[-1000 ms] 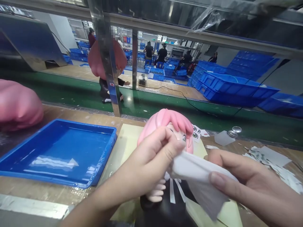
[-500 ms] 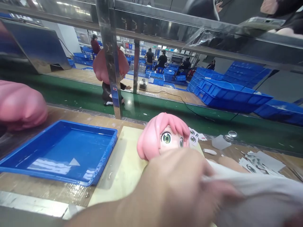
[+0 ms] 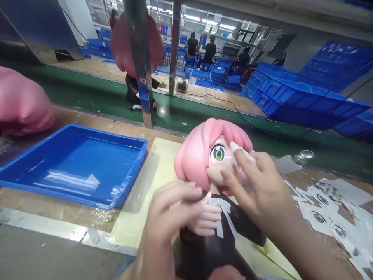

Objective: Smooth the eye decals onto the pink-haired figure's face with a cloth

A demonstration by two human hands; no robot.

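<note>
A doll figure with pink hair (image 3: 201, 151), a green eye and a black dress (image 3: 204, 245) stands on a pale yellow mat (image 3: 145, 198) in front of me. My left hand (image 3: 169, 214) grips the doll's body beside its small arm. My right hand (image 3: 259, 186) presses a small white cloth (image 3: 237, 149) against the doll's face, next to the green eye; most of the cloth is hidden under my fingers.
A shallow blue tray (image 3: 72, 167) lies left of the mat. Another pink doll head (image 3: 23, 103) sits at the far left. Eye decal sheets (image 3: 329, 206) litter the bench at right. A metal post (image 3: 141, 62) and green conveyor (image 3: 87, 97) run behind; another doll (image 3: 131, 46) and blue crates (image 3: 294, 101) beyond.
My right hand has moved the cloth up onto the doll's face. My left hand has dropped from the cloth to grip the doll's body. The view has tilted downward.
</note>
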